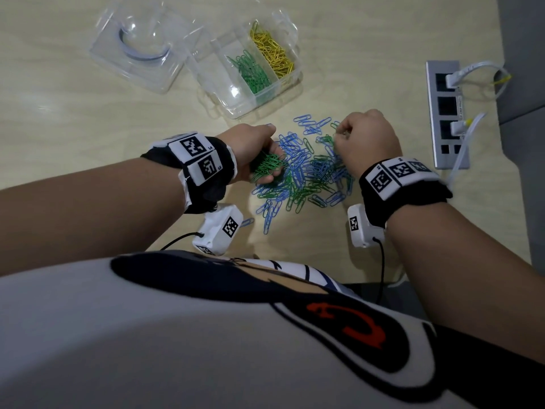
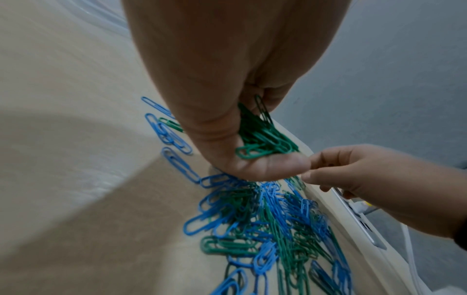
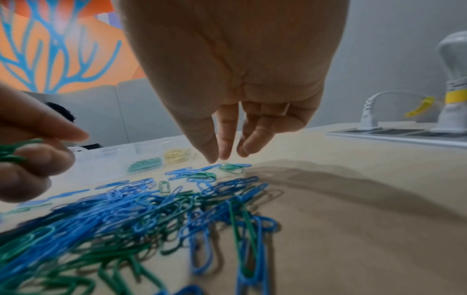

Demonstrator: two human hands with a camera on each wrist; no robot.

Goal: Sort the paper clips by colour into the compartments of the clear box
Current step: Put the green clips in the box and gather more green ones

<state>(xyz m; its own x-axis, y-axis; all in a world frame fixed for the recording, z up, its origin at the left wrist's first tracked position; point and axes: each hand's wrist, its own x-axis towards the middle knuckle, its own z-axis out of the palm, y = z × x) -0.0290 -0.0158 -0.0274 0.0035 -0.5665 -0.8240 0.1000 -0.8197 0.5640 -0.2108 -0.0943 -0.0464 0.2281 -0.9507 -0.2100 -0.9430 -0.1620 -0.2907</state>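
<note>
Pale wood forms the table (image 1: pixel 73 119), on which the clear box (image 1: pixel 236 104) is set toward the far edge, its lid (image 1: pixel 138 42) lying beside it. Only in the head view are its compartments seen from above, with green clips (image 1: pixel 250 73) in one and yellow clips (image 1: pixel 272 53) in the next. A mixed pile of blue and green clips (image 1: pixel 303 169) is spread nearer the front edge. A green bunch (image 2: pixel 262 137) is clamped in the curled left hand (image 1: pixel 253 152). The right hand (image 3: pixel 235 79) is poised over the pile's far side; in its wrist view the fingertips (image 3: pixel 213 157) are drawn together, with no clip seen between them.
</note>
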